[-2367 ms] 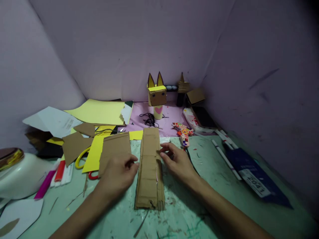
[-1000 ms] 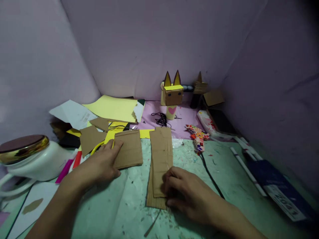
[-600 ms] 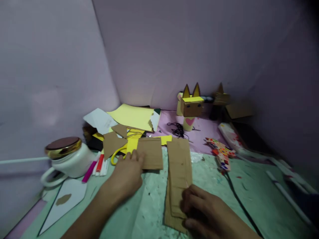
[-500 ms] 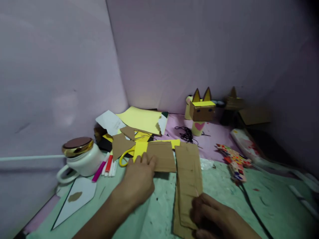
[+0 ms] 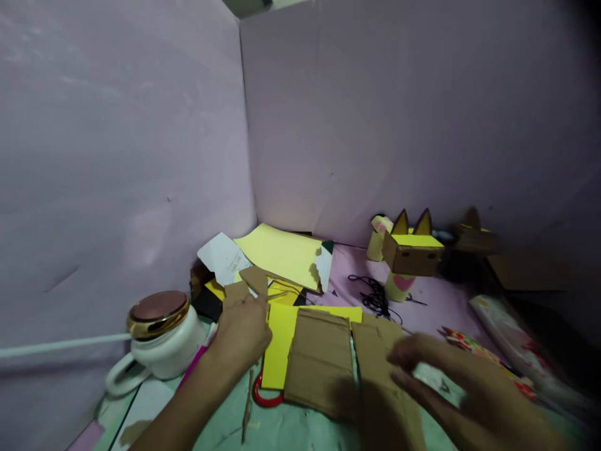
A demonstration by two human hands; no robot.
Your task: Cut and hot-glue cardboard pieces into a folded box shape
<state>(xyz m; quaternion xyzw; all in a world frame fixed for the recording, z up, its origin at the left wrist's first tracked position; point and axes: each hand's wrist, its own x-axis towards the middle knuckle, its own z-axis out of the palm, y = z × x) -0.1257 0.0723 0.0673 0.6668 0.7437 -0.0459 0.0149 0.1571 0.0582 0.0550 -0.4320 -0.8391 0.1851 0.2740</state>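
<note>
My left hand (image 5: 241,335) reaches to the left, its fingers curled on a brown cardboard scrap (image 5: 236,292) beside a second pointed scrap (image 5: 256,280). My right hand (image 5: 451,388) is smeared by motion and hovers low over a long cardboard strip (image 5: 375,347); a pale patch shows between its fingers. A shorter corrugated cardboard piece (image 5: 322,363) lies between the hands, partly on a yellow paper sheet (image 5: 279,338). A red scissors handle (image 5: 265,396) pokes out under that sheet.
A white jar with a gold lid (image 5: 157,338) stands at the left by some markers (image 5: 197,366). At the back are yellow card (image 5: 282,254), white paper (image 5: 223,257), black thread (image 5: 375,300) and a cardboard dog figure (image 5: 413,254). Purple walls enclose the corner.
My view swung left and up. My left hand slid left off the short cardboard piece onto the scrap. My right hand lifted off the near end of the long strip.
</note>
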